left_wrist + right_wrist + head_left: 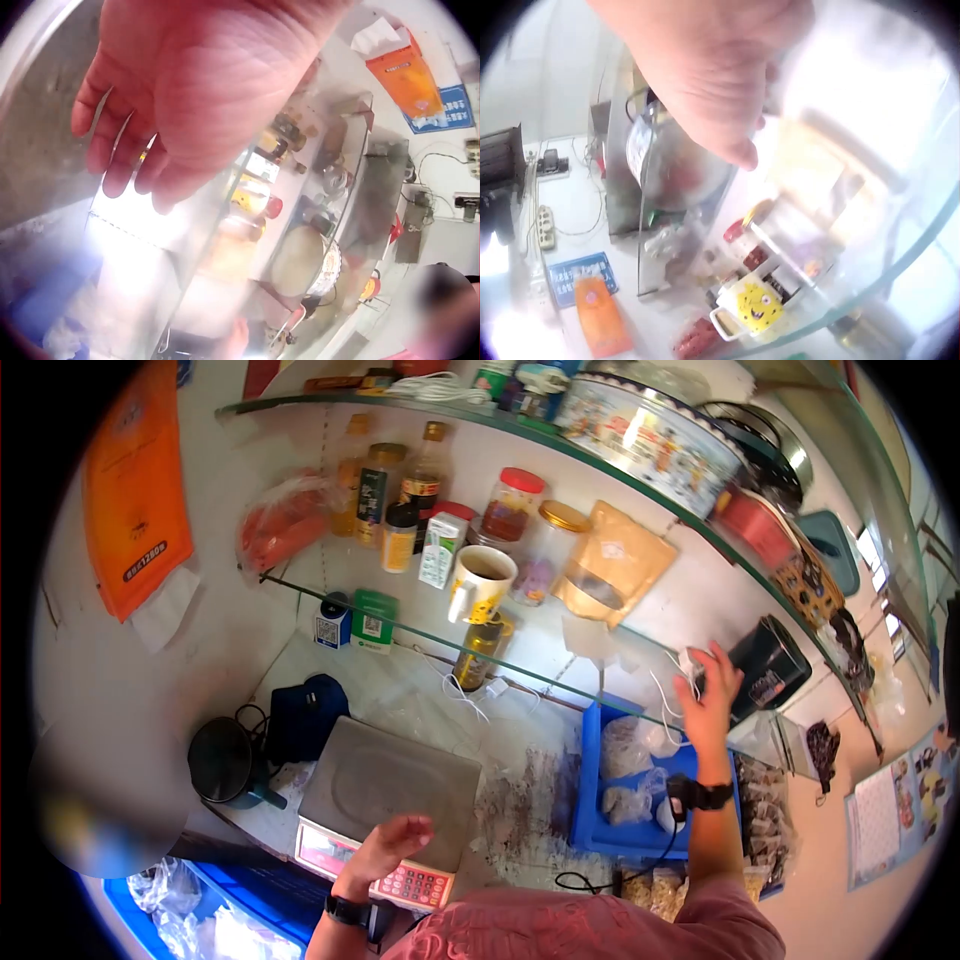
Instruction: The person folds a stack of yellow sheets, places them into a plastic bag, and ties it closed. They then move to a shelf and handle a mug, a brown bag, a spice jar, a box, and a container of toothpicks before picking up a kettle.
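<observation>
My right hand (708, 695) reaches to the lower glass shelf, fingers spread. Beside its fingertips are a small white plug (688, 660) with a white cable (662, 695) and a black canister (770, 672) lying tilted. In the right wrist view, the back of the hand (712, 82) covers what is at the fingertips. My left hand (392, 847) hovers over the front of a weighing scale (400, 780), fingers extended and holding nothing. The left wrist view shows its palm (202, 82) bare.
A cartoon mug (482, 585), jars, bottles and a brown pouch (612, 565) line the lower shelf, whose glass edge (540, 678) juts forward. A blue tray (590, 780) with plastic bags sits below the right arm. Left of the scale stands a dark pot (225, 762).
</observation>
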A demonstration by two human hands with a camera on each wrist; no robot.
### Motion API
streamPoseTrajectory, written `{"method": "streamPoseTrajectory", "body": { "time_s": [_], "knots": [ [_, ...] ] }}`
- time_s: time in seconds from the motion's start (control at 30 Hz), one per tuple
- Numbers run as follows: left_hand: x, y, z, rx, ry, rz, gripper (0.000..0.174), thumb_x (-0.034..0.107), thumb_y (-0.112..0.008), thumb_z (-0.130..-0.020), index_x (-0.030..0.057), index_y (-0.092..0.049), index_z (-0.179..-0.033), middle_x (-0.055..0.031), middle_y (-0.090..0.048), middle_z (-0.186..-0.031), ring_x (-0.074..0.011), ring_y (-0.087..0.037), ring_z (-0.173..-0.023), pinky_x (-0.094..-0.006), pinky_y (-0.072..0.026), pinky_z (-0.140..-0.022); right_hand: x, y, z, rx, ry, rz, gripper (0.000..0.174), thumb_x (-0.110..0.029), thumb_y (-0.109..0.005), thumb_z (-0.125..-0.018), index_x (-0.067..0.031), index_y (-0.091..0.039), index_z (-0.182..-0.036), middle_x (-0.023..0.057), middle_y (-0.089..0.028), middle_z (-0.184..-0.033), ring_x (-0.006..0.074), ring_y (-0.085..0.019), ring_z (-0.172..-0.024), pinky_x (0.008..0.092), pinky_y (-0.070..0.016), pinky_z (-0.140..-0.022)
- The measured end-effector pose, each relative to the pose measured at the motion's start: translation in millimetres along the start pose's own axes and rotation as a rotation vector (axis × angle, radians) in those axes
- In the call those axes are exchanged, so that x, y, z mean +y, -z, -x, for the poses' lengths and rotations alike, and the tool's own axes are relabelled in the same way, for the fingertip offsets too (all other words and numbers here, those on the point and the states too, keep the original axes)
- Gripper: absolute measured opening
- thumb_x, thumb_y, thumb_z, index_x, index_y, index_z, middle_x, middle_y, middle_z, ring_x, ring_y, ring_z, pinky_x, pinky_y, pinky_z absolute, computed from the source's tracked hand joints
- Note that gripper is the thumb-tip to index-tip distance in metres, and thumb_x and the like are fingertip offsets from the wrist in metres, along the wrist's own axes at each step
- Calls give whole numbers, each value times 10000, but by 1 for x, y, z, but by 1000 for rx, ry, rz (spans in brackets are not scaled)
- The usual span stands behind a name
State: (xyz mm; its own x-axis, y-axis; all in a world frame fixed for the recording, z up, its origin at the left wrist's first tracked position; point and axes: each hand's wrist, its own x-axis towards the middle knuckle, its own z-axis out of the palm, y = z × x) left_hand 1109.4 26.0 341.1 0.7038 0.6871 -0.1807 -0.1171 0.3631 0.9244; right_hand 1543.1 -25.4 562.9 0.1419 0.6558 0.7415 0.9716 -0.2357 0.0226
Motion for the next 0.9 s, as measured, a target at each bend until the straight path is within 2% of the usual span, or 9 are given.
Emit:
{"method": "streamPoseTrajectory", "body": {
  "time_s": [0.13,0.2,0.33,0.53,0.57,0.67,0.73,0.8,0.9],
  "knots": [
    [16,-45,-16,-92,-70,-240,271,64,-589,-892,-3,-534,-1149,-58,-601,-1042,-128,-565,-1002,-257,-440,-879,76,77,85,380,-335,-205,289,-123,-607,-850,-45,-561,-1125,104,-498,-1247,231,-452,-1151,336,-333,-992],
    [8,-73,-21,-106,-78,-286,280,81,-593,-893,10,-535,-1157,-56,-602,-1038,-127,-564,-1004,-260,-443,-874,112,104,143,710,-708,-553,254,-88,-575,-872,-9,-554,-1113,89,-539,-1152,186,-490,-1055,301,-365,-951],
    [1,-140,-15,-256,-66,-413,305,111,-599,-890,15,-535,-1173,-70,-613,-1048,-140,-572,-1013,-274,-444,-881,141,116,206,848,-775,-444,229,-106,-569,-893,-17,-555,-1104,50,-555,-1056,134,-507,-966,266,-406,-890],
    [6,-188,15,-382,23,-468,331,106,-580,-897,8,-519,-1207,-81,-620,-1062,-155,-572,-1035,-285,-429,-903,121,100,154,654,-574,-615,262,-11,-636,-817,-37,-552,-1064,69,-564,-1071,153,-533,-913,284,-423,-851],
    [3,-188,21,-283,29,-462,329,109,-582,-894,10,-518,-1201,-80,-616,-1064,-148,-559,-1033,-286,-424,-896,118,88,141,560,-546,-681,285,-1,-646,-795,-43,-555,-1062,68,-572,-1069,154,-535,-889,287,-435,-830],
    [-1,-191,41,-125,19,-475,312,97,-578,-889,-2,-521,-1179,-85,-617,-1056,-146,-558,-1009,-284,-420,-889,105,55,98,39,-290,-392,394,-208,-674,-807,-14,-534,-1119,173,-608,-1042,277,-607,-957,356,-486,-761],
    [-4,-197,60,86,12,-555,291,75,-562,-888,-19,-524,-1161,-88,-622,-1041,-147,-570,-977,-278,-422,-884,102,33,66,-416,-389,-176,506,-397,-586,-843,13,-506,-1129,211,-643,-969,352,-618,-903,456,-478,-746],
    [-15,-206,79,182,28,-545,294,54,-556,-876,-33,-523,-1155,-91,-626,-1029,-151,-580,-957,-271,-423,-880,112,-25,50,-446,-350,-15,498,-455,-548,-849,-39,-510,-1119,156,-673,-869,325,-650,-816,460,-485,-681],
    [-44,-213,110,274,-23,-385,303,40,-570,-859,-30,-537,-1151,-96,-629,-1021,-141,-570,-965,-258,-430,-867,106,-92,32,-509,-177,-109,318,-335,-568,-843,-82,-630,-1026,169,-548,-1138,327,-492,-1103,480,-451,-826]
  ]
}}
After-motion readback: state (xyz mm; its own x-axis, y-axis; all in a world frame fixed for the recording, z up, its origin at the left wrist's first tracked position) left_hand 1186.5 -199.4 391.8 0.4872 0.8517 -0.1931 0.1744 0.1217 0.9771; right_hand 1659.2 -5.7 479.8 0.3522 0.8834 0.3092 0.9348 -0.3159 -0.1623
